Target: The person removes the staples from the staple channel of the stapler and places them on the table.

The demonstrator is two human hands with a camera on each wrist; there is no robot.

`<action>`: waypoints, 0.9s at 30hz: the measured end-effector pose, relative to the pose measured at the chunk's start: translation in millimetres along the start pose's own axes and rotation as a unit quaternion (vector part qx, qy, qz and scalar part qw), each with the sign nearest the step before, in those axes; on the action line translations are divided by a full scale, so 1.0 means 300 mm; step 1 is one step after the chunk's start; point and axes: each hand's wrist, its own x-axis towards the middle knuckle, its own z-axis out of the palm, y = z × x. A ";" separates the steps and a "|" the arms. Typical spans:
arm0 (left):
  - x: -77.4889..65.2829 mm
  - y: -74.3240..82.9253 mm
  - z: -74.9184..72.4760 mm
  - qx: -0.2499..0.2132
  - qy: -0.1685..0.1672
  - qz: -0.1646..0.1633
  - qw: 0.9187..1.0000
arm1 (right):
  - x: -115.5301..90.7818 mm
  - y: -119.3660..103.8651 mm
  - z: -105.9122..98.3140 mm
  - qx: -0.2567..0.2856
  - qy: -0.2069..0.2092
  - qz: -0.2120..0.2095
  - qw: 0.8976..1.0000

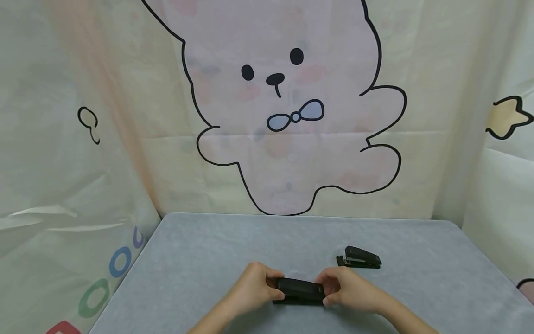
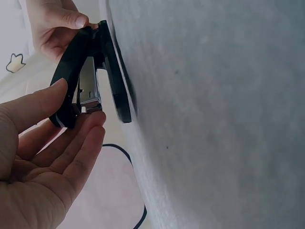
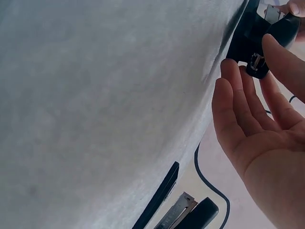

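A black stapler (image 1: 301, 288) stands between both hands near the front of the table. My left hand (image 1: 255, 288) pinches the front end of its upper arm, thumb on top and fingers beneath. At the hinge end, the thumb and fingers of my right hand (image 1: 349, 288) grip the stapler. In the left wrist view the upper arm is raised off the base, and the metal magazine (image 2: 89, 85) shows between them. The right wrist view shows the hinge end of this stapler (image 3: 257, 62) under my right thumb.
A second black stapler (image 1: 361, 258) lies on the table behind my right hand, its upper arm tilted above its base. Pale blue-grey cloth covers the table (image 1: 200, 250). Behind it hangs a curtain (image 1: 417, 176) with a printed bear, and more curtain hangs at both sides.
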 end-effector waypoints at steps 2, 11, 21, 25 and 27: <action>0.000 0.000 0.005 0.000 0.001 0.000 1.000 | 0.000 0.010 -0.003 0.004 -0.006 -0.006 1.000; -0.001 0.001 0.016 -0.009 -0.008 0.003 1.000 | -0.001 0.015 -0.015 -0.018 -0.005 0.007 1.000; 0.004 -0.013 -0.043 0.095 -0.039 -0.037 0.994 | 0.040 -0.051 0.024 -0.070 0.011 0.032 0.997; 0.011 -0.031 -0.051 0.110 -0.015 -0.053 0.992 | 0.064 -0.073 0.055 -0.070 0.015 0.012 0.997; 0.013 -0.039 -0.050 0.109 -0.006 -0.062 0.992 | 0.078 -0.078 0.070 -0.069 0.017 0.000 0.997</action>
